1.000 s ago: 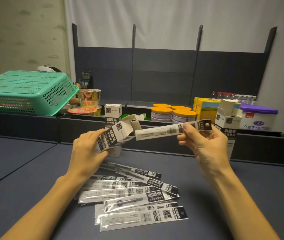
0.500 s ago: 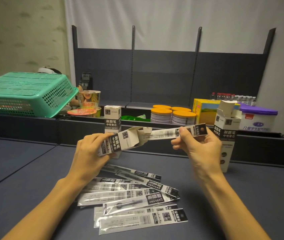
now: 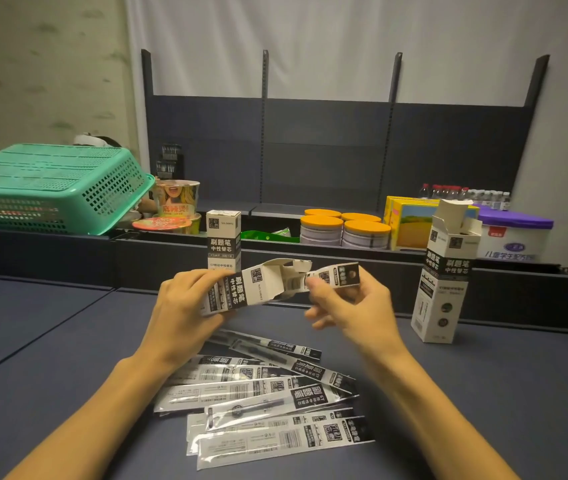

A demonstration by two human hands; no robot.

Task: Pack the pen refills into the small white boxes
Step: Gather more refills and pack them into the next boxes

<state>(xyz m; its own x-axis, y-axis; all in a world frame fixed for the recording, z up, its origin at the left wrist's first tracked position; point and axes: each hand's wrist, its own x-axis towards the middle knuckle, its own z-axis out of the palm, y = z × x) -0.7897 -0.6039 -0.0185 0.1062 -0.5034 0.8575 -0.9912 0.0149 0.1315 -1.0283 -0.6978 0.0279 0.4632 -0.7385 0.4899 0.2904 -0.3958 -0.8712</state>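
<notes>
The left hand (image 3: pixel 185 306) grips a small white box (image 3: pixel 241 289) held on its side, flaps open to the right; the right hand (image 3: pixel 348 306) pinches a pen refill pack (image 3: pixel 338 277) whose left end is inside the box mouth; more refill packs (image 3: pixel 268 400) lie on the near table (image 3: pixel 50 358); an open box (image 3: pixel 443 275) stands to the right.

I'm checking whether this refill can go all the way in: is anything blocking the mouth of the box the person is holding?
Nothing visible blocks it. The refill packet, pinched by the right hand, is already partly inside the held box, gripped by the left hand; the box's flaps are folded open.
</notes>
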